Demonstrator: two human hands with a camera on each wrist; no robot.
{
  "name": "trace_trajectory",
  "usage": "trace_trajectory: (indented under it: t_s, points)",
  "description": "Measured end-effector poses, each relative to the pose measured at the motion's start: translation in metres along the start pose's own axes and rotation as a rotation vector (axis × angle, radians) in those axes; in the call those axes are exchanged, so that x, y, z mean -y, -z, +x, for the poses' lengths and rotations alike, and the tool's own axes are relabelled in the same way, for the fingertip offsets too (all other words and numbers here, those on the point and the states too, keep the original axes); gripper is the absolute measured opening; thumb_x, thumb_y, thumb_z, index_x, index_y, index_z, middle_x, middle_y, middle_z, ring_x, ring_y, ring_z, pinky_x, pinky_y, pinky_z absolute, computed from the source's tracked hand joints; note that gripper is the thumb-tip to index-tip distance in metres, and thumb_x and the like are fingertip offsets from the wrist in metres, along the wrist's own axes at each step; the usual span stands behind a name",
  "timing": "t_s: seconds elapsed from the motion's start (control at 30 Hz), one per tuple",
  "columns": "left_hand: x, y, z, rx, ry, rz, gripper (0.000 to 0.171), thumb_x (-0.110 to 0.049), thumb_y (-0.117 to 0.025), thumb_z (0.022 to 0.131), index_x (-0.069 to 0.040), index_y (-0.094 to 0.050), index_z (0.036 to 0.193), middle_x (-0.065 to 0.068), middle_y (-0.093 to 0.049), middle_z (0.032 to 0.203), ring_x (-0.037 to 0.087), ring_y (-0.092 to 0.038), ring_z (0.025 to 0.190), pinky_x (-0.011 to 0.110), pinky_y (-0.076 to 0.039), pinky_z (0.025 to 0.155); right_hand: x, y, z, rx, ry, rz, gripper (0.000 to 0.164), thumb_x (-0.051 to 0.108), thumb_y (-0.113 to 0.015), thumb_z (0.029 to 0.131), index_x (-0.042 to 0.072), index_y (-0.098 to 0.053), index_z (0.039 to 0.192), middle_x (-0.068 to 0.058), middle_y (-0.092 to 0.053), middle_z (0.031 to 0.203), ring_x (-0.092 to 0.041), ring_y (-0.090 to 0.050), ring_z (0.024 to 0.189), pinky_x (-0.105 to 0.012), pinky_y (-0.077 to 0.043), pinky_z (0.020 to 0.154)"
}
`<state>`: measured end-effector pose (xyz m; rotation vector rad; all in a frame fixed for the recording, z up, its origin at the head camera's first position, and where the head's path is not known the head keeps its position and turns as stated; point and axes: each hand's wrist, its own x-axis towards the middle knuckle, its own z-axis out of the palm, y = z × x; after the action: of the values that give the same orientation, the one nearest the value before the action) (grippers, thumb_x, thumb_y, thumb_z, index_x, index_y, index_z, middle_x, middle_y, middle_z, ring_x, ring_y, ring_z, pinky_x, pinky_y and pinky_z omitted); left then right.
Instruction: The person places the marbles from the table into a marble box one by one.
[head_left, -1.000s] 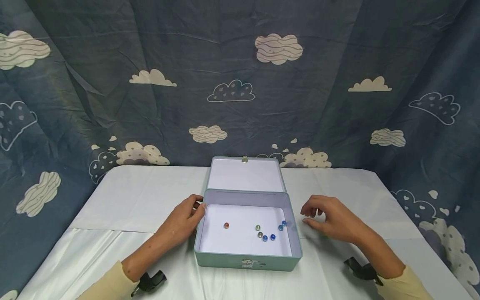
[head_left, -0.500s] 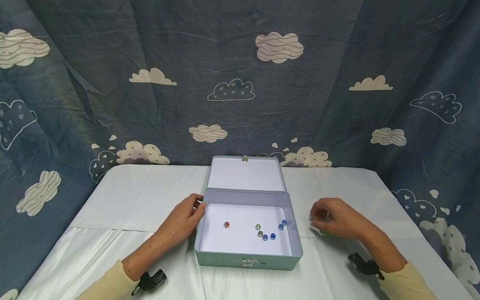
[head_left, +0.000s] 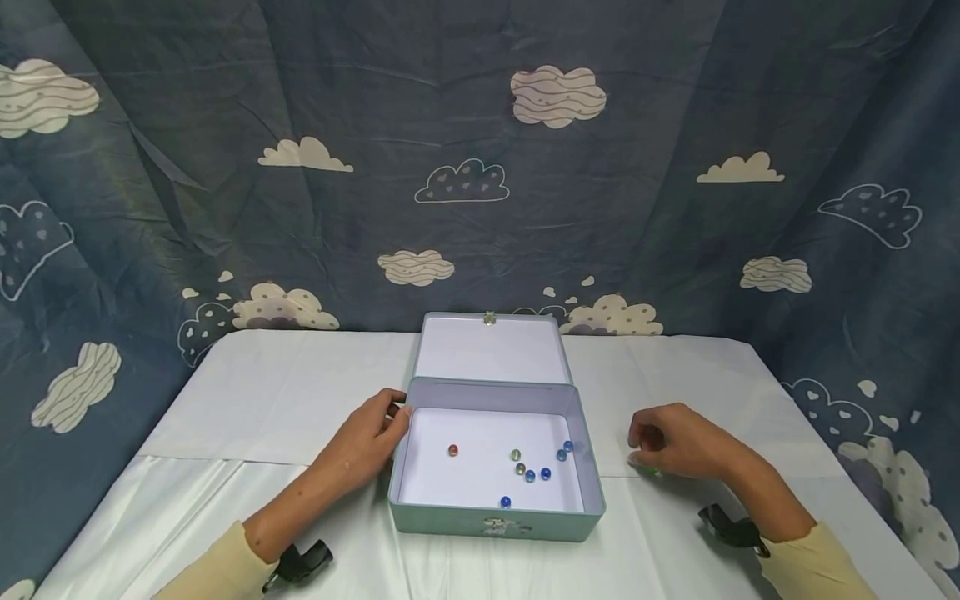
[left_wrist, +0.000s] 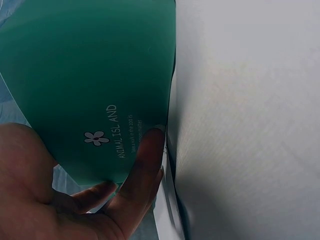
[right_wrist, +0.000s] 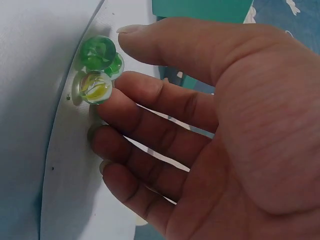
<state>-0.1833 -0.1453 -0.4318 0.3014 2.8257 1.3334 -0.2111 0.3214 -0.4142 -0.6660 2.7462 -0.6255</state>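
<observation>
Marbles (right_wrist: 97, 52), likely light, hard, slippery, best pinched mid-girth; right hand (head_left: 678, 442) lies relaxed beside them, left hand (head_left: 367, 429) rests ungripping against tin (head_left: 435, 518).

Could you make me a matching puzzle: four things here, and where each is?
1. Round reddish glass marble
2. Pale lid of the green rectangular box
3. Person's left hand
4. Person's right hand

A. Beside green glass marbles, outside the box
B. Inside the box, left of the other marbles
C. Against the box's left side
D. Open, behind the box

Pairs: 1-B, 2-D, 3-C, 4-A
</observation>
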Motion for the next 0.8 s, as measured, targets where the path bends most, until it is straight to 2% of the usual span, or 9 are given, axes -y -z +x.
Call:
trace_trajectory:
  t_s: [0.3,0.8]
  points:
    - [0.0001,0.0002,0.0001,-0.002,-0.001,0.001,0.041,-0.031,-0.051,0.113,-0.003,-0.058,0.142,0.009,-0.068,0.12,0.016,-0.066,0.097,0.031,-0.057,0.073,-0.0003,-0.0008,-0.0004,-0.002,0.004,0.006,0.016,0.012,-0.084,0.086,0.014,-0.07,0.091,0.008,-0.058,0.076,-0.006,-0.052,0.068,-0.025,-0.046,0.059]
    - [0.0008,-0.0008,0.0011,-0.009,-0.01,0.013,0.041,-0.03,-0.051,0.113,-0.002,-0.058,0.142,0.009,-0.068,0.119,0.016,-0.066,0.098,0.034,-0.057,0.079,0.0041,-0.0023,0.0002,-0.012,-0.062,-0.015,0.019,0.014,-0.088,0.086,0.016,-0.068,0.088,0.006,-0.057,0.075,-0.011,-0.052,0.07,-0.027,-0.045,0.058]
